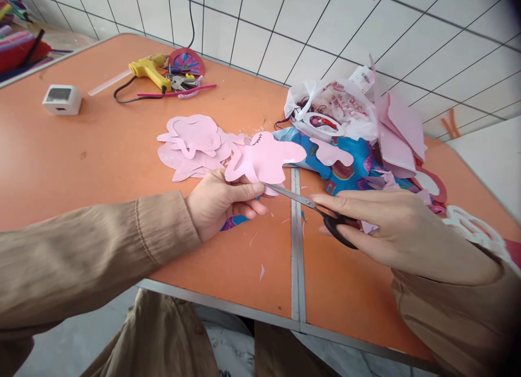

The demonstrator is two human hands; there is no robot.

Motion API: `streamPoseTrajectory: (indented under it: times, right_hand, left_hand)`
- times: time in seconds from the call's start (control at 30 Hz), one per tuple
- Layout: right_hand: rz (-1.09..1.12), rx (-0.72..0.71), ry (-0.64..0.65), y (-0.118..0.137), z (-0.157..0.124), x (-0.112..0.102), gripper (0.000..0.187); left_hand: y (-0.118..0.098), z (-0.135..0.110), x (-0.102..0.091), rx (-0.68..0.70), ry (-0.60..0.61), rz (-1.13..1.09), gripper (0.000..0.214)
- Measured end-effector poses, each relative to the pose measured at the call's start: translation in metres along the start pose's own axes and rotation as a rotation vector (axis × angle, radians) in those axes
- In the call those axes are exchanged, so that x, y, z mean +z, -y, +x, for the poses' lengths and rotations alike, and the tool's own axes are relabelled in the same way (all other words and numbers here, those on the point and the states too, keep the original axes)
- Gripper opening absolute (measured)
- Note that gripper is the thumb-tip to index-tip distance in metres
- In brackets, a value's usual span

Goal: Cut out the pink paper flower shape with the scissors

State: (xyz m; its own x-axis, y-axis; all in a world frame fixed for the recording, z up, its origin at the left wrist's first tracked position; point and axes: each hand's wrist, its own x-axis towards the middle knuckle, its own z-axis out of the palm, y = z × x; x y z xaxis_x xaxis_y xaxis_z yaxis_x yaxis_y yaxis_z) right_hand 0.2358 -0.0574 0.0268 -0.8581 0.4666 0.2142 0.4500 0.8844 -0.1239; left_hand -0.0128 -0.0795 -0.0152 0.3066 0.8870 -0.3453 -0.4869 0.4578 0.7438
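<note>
My left hand [222,202] is closed on a pink paper cutout [260,159] with a small stitched mark near its top, held just above the orange table [101,154]. In my right hand [391,225] are black-handled scissors [313,209], fingers wrapped through the handles. The steel blades point left and meet the lower edge of the pink cutout. A bit of blue and purple paper peeks out under my left fingers.
More pink cut shapes [193,144] lie behind my left hand. A heap of blue printed paper, pink sheets and a white plastic bag [337,108] sits at the right. A yellow glue gun [150,71] with keys lies far back, beside a small white box [62,99]. Paper snips dot the table's front.
</note>
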Motion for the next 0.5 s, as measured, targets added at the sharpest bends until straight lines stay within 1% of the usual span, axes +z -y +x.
streamPoseTrajectory:
  times: [0.23, 0.5]
  right_hand:
    - [0.022, 0.014, 0.002, 0.0017, 0.0009, 0.0024, 0.027]
    - [0.032, 0.009, -0.002, 0.0016, -0.0012, 0.0019, 0.028]
  left_hand:
    - [0.0001, -0.0010, 0.0002, -0.017, -0.025, -0.021, 0.029]
    - [0.0011, -0.0004, -0.0010, -0.003, 0.020, -0.029, 0.028]
